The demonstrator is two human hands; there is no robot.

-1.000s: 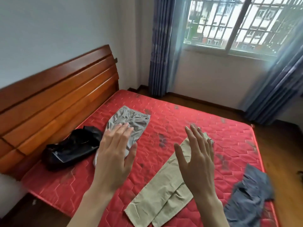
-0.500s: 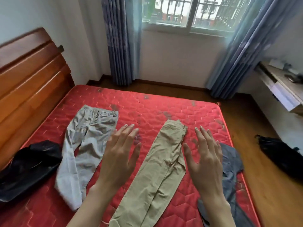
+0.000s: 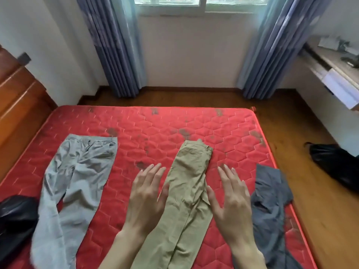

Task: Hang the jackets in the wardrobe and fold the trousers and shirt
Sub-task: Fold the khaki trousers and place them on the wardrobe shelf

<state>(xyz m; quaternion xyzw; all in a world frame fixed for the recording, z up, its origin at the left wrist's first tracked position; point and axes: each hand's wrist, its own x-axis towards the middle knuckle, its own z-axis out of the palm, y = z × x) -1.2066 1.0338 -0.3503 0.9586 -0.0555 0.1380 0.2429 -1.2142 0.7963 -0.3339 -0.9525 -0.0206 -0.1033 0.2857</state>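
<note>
Khaki trousers (image 3: 186, 202) lie lengthwise on red mattress (image 3: 174, 123), folded leg on leg, btwn both hands. Left hand (image 3: 145, 199) & right hand (image 3: 231, 202): fingers straight, spread, holding nothing. 2 trousers total: grey trousers (image 3: 77, 181) farther left. 1 grey-blue shirt (image 3: 270, 206) right of right hand. 2 black jackets: black jacket (image 3: 13, 220) at bed's left, another (image 3: 336, 164) on floor.

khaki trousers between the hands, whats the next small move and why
Probably lower both hands onto the khaki trousers and start a fold. They already lie doubled leg on leg, and the open left hand and right hand flank them, holding nothing.
</note>
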